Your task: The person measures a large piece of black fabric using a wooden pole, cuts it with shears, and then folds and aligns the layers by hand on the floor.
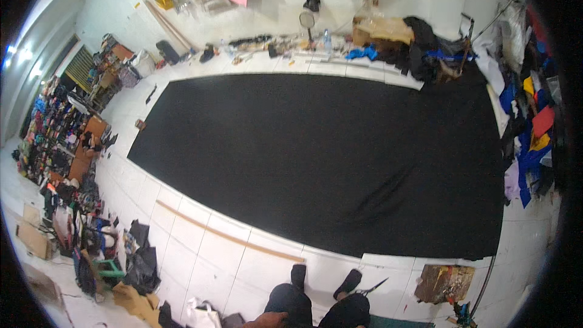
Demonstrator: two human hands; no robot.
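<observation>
Crowding the far left, mixed goods [51, 127] are heaped along the room's side, presumably for storage. Farther right, a wooden strip [225, 233] is laid beside the near edge of a black cloth [291, 146], perhaps to be kept within reach. At the lower edge, the left hand [272, 320] seems rested against the left leg [293, 304]; whether its fingers are curled or loose cannot be told, and the right hand is not shown. The black cloth is spread across the tiled floor [200, 255], apparently for flatness, though creases are seen at its near right. Dark scissors [372, 287] are placed beside the right shoe [348, 281], likely for easy pickup. Coloured fabrics [542, 123] are piled at far right, seemingly out of the way.
</observation>
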